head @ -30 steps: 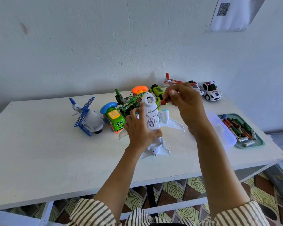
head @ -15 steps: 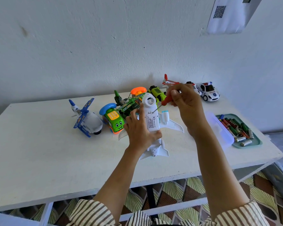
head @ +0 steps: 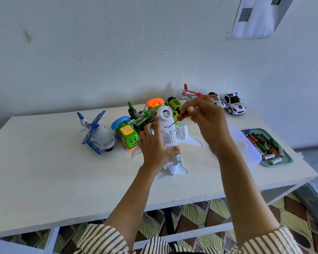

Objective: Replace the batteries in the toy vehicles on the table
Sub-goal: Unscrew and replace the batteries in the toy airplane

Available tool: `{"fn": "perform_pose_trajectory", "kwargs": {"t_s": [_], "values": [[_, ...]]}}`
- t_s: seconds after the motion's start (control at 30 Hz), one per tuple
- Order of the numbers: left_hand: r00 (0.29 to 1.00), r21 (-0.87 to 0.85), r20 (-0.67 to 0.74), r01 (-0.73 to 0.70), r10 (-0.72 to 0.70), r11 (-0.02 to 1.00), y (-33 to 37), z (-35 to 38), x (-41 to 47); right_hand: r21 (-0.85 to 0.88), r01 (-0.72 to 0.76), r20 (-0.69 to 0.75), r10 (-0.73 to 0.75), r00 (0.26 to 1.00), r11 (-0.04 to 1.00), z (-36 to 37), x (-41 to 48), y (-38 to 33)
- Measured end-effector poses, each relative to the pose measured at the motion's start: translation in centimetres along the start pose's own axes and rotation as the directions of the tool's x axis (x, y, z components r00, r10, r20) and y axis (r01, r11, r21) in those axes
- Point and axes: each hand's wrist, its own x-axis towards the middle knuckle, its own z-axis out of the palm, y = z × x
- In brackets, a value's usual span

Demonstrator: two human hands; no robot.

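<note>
Head view: the white toy airplane point(head: 168, 136) is belly-up in front of me above the bench point(head: 44, 171), nose pointing away; I cannot tell whether its tail touches the surface. The left hand point(head: 154, 149) grips the fuselage from the left side, its fingers point(head: 147, 127) curled over the far edge and the thumb against the near end of the labelled battery cover. The right hand point(head: 207, 121) pinches a red-handled screwdriver point(head: 182, 117), with the thin shaft angled down so the tip meets the far end of that cover; the screw itself is too small to make out. Handling judgement: hollow moulded plastic, so light and fairly stiff along the body, but the wings and tail fins look thin and would likely flex or crack if used as handles. The glossy shell seems slippery under twisting load, so the mid-fuselage wrap, clear of the cover seam, looks like the right hold. I would press lightly along the shaft, since too much force could strip a small screw head or make the tip skid across the label. Spare batteries point(head: 264, 143) lie in a green tray point(head: 285, 162) at the right edge, just beside a clear lid point(head: 246, 143). Other toys stand behind, including a blue-and-white helicopter point(head: 99, 136) and a police car point(head: 233, 105).
</note>
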Motion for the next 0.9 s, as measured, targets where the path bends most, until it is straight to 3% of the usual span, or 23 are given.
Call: {"fn": "perform_pose_trajectory", "kwargs": {"t_s": [0.1,0.4,0.57,0.83,0.9], "values": [[1.0,-0.011,0.0,0.008,-0.008,1.0,-0.13,-0.04,0.02,0.1,-0.039,-0.011,0.04,0.999,0.994,-0.26,0.09,-0.27],[1.0,-0.004,0.001,0.013,-0.013,1.0,-0.01,0.13,0.12,-0.082,-0.017,-0.044,0.013,0.999,0.996,0.12,0.54,0.31],[0.999,-0.001,0.011,0.033,-0.033,0.999,-0.09,0.05,0.29,0.086,-0.033,-0.069,0.039,0.997,0.996,-0.04,0.68,0.11],[1.0,-0.03,0.001,0.026,-0.026,0.999,-0.11,-0.1,0.06,-0.024,0.011,-0.022,-0.011,1.0,1.0,0.41,0.51,0.33],[1.0,-0.037,-0.006,0.025,-0.025,0.999,-0.18,-0.14,0.01,0.026,-0.008,-0.023,0.009,1.0,1.0,0.4,0.51,0.18]]}}
